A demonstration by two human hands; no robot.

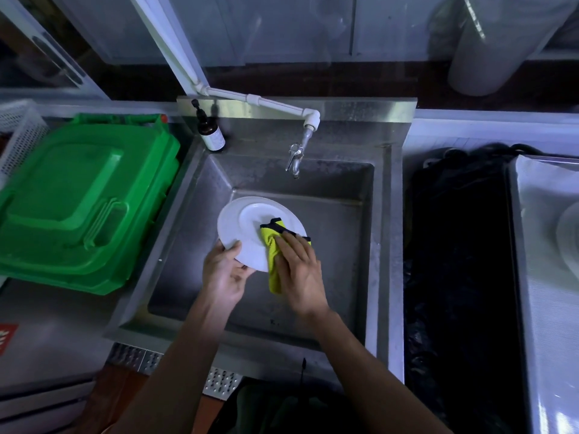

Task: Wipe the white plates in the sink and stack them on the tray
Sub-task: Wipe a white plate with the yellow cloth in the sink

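Note:
A white plate (247, 225) is held tilted over the steel sink (341, 233). My left hand (224, 270) grips the plate's near-left rim, thumb on top. My right hand (299, 270) lies flat with straight fingers on a yellow-green cloth (272, 245) with a dark edge, pressing it against the plate's right side. The cloth's lower end hangs below the plate. At the far right edge a metal tray (539, 245) carries a pale plate (568, 242), cut off by the frame.
A tap (294, 158) on a white pipe hangs over the sink's back. A brown pump bottle (210, 131) stands at the sink's back-left corner. A green plastic bin lid (78, 202) lies left of the sink. A black bag (457, 261) fills the gap before the tray.

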